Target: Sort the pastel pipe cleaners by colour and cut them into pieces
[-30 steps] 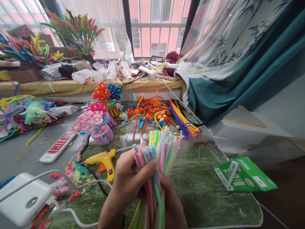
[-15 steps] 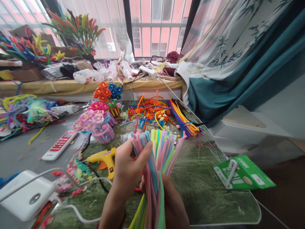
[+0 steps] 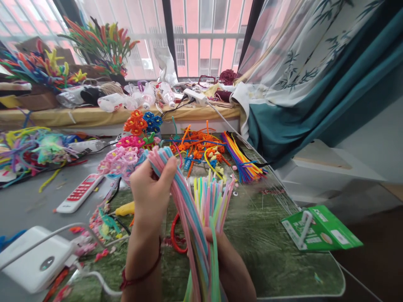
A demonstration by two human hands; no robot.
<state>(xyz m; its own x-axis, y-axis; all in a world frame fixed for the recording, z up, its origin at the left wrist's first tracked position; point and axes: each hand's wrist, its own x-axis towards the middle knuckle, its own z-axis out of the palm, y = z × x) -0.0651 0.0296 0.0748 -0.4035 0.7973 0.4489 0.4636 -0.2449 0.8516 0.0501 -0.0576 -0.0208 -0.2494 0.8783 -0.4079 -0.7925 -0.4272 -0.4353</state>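
Observation:
My left hand [image 3: 154,184], with a dark red cord at the wrist, is closed round the upper ends of a bundle of pink and blue pipe cleaners [image 3: 189,209]. Lower and to the right, my right hand [image 3: 228,256] grips the rest of the pastel pipe cleaners [image 3: 212,197], in yellow, green, pink and blue, whose tips fan upward. Its fingers are partly hidden behind the strands. A red ring-shaped handle [image 3: 176,235] lies between my hands. Part of a yellow glue gun [image 3: 125,209] shows left of my left wrist.
Pipe-cleaner flowers [image 3: 135,121], orange pieces [image 3: 200,142] and a tied multicoloured bundle [image 3: 244,159] lie at the back. A remote [image 3: 78,195] and white power bank [image 3: 36,258] are left. A green packet [image 3: 321,228] overhangs the right edge.
My left hand has moved up and left with the pink and blue strands, drawing them away from the others. It now covers part of the glue gun; the red handle has come into view.

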